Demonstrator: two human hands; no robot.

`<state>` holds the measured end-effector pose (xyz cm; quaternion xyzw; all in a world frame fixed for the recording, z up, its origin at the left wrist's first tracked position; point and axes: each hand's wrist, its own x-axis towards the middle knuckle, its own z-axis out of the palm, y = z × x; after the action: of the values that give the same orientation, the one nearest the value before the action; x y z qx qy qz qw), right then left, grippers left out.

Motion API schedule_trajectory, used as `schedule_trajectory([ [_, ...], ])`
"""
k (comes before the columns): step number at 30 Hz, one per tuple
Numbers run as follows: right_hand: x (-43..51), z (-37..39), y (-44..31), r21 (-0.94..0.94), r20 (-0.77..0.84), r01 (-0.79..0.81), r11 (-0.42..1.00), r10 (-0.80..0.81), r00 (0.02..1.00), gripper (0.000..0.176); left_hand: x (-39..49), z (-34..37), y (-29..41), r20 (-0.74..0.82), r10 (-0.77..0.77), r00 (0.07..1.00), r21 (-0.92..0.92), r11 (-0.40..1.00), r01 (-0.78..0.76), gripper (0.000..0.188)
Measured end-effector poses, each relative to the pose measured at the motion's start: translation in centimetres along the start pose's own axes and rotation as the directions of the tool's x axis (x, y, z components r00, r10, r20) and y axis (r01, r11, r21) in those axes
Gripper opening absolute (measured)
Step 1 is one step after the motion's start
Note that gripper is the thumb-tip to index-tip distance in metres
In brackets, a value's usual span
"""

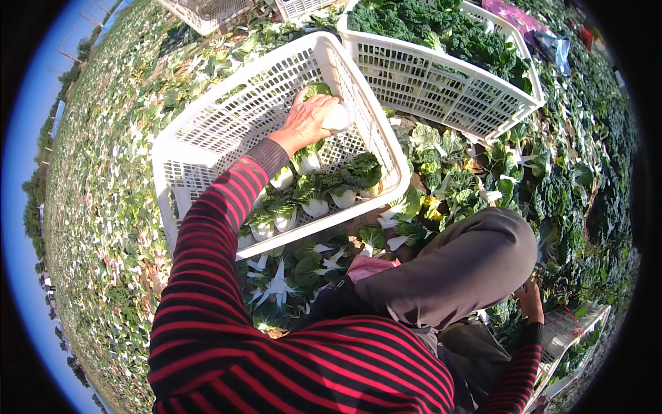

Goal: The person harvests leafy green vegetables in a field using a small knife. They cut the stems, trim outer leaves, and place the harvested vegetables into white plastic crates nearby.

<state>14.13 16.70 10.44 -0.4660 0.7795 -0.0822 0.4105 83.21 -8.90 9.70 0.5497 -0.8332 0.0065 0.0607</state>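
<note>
My left hand (306, 118) is closed around a leafy cabbage-like green (339, 118), its pale base pointing right. Hand and vegetable are inside a white slatted plastic crate (282, 242), near its far right corner. Rows of short-stemmed greens (315, 204) with white bases and dark leaves lie along the near side of that crate. At the lower right, my right hand (531, 302) is beside my bent knee, low over the plants. The knee and shade hide its fingers, so its grip is unclear.
Another white crate (439, 83), heaped with dark leafy greens (414, 20), stands at the upper right. More crates stand at the top (207, 15) and lower right (561, 331). Loose leaves (276, 287) litter the ground. Standing greens (569, 191) grow on the right.
</note>
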Motion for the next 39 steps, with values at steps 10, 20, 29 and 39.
schedule_trajectory([
  [10,-5.6,1.8,2.9,-0.016,0.032,-0.174,0.985,0.175,0.984,0.021,-4.6,16.5,-2.2,0.485,0.293,0.824,0.100,0.917,-0.385,0.044],
  [20,-1.2,1.0,-1.2,-0.069,-0.086,-0.098,0.993,0.092,0.992,0.023,-5.6,15.9,-4.6,0.623,0.345,0.702,0.104,0.853,-0.511,0.063],
  [29,3.2,5.0,4.2,-0.069,-0.357,-0.100,0.993,0.069,0.932,0.027,-0.2,2.0,1.7,-0.041,-0.109,0.993,-0.444,0.893,0.080,0.022],
  [39,9.3,6.6,1.3,0.749,-0.365,0.136,0.648,0.232,0.902,0.024,8.2,-2.0,12.6,-0.226,-0.278,0.934,-0.725,0.688,0.030,0.013],
])
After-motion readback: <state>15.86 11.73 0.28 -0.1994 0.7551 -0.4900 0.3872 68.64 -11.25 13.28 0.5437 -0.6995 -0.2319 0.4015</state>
